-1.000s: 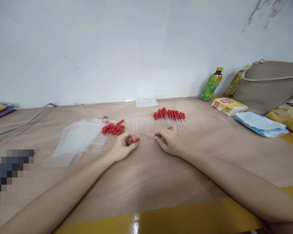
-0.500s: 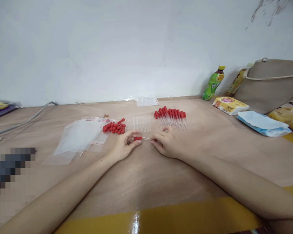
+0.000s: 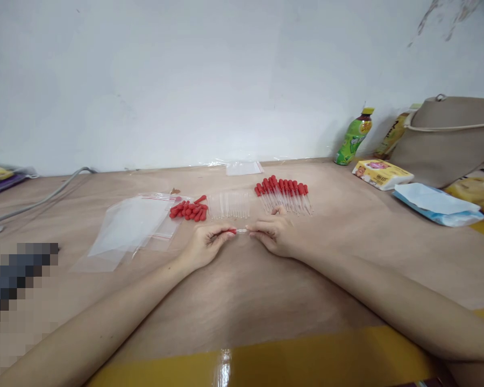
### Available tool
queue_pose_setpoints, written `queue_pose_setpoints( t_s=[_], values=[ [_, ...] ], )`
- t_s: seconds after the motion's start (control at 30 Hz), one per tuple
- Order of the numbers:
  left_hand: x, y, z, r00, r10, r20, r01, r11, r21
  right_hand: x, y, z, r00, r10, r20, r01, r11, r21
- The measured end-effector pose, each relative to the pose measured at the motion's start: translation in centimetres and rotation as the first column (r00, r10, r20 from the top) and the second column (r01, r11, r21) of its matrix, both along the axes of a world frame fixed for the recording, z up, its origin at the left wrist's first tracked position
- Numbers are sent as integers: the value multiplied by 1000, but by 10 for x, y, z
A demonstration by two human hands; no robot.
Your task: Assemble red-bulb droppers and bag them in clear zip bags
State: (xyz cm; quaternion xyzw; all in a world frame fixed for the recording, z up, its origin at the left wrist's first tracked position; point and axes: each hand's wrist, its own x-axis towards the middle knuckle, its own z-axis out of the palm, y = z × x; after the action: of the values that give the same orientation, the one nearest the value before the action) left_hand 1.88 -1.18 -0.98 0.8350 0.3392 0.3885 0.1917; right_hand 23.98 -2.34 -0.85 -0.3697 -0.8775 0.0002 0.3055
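Observation:
My left hand (image 3: pixel 210 243) pinches a red rubber bulb (image 3: pixel 233 231), most of it covered by the fingers. A clear dropper tube (image 3: pixel 241 231) runs from the bulb's mouth to my right hand (image 3: pixel 275 234), whose fingers are closed on its other end. Behind my left hand lies a heap of loose red rubber bulbs (image 3: pixel 188 210). A row of clear tubes (image 3: pixel 229 205) rests on the table just beyond both hands. Past my right hand, several droppers (image 3: pixel 284 194) with red bulbs on their tubes lie side by side.
Clear zip bags (image 3: pixel 125 231) lie left of the bulbs, and another bag (image 3: pixel 244 168) lies by the wall. To the right stand a green bottle (image 3: pixel 354 137), a tissue pack (image 3: pixel 382 174), a blue-white packet (image 3: pixel 438 204) and a grey bag (image 3: pixel 454 142). A cable (image 3: pixel 44 200) crosses the left side.
My left fingers have closed further over the red bulb, so less of it shows. Both hands stay in nearly the same place, with the tube still between them.

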Motion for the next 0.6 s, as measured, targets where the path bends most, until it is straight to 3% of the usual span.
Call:
queue_pose_setpoints(
  t_s=[0.27,0.43,0.6],
  values=[
    [2,-4,4,998,-21,-56,21,1000,-17,1,3,-1,1000,-14,21,12,996,86],
    [4,-5,4,996,7,-93,-1,997,72,-3,-1,3,999,-34,32,30,990,139],
    [6,-5,4,989,-18,-147,36,992,121,-8,-3,2,995,-65,75,57,993,106]
  ],
)
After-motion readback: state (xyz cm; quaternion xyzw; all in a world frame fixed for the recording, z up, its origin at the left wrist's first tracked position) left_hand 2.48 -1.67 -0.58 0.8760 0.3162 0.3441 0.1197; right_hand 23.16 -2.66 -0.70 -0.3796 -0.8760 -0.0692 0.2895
